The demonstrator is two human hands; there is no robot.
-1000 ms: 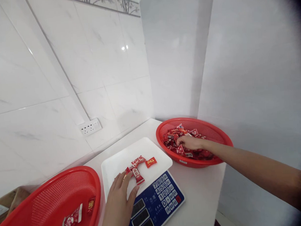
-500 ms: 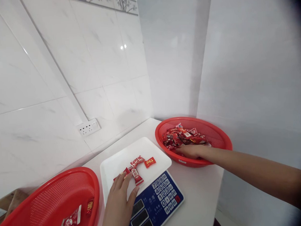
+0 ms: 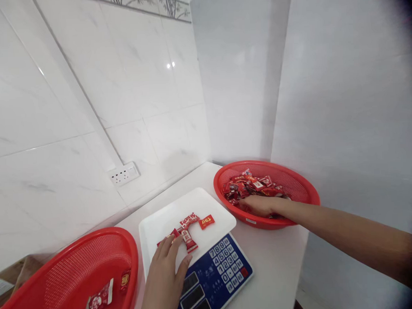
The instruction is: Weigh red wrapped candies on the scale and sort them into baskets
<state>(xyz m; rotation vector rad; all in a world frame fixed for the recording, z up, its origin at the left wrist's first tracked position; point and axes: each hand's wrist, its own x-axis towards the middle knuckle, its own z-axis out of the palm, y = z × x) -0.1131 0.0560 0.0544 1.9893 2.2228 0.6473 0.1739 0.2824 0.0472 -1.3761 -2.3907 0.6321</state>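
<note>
A digital scale (image 3: 215, 276) with a white tray (image 3: 207, 199) stands on the table. Several red wrapped candies lie on the tray, among them a small one (image 3: 207, 222) and one with white lettering (image 3: 189, 241). My left hand (image 3: 166, 273) rests at the tray's front left, fingers apart and touching or just over the candies there. My right hand (image 3: 260, 206) is down in the right red basket (image 3: 300, 187), among a heap of red candies (image 3: 252, 183); its fingertips are partly hidden, so what they grip cannot be made out.
Another red basket (image 3: 133, 247) stands at the lower left with two wrapped candies (image 3: 100, 300) visible inside. A cardboard box (image 3: 14, 278) is behind it. Tiled walls close off the back, with a socket (image 3: 124, 173) on the left one.
The view has shifted slightly. My right hand has moved a little among the candies in the basket, and my left hand stays over the tray.
</note>
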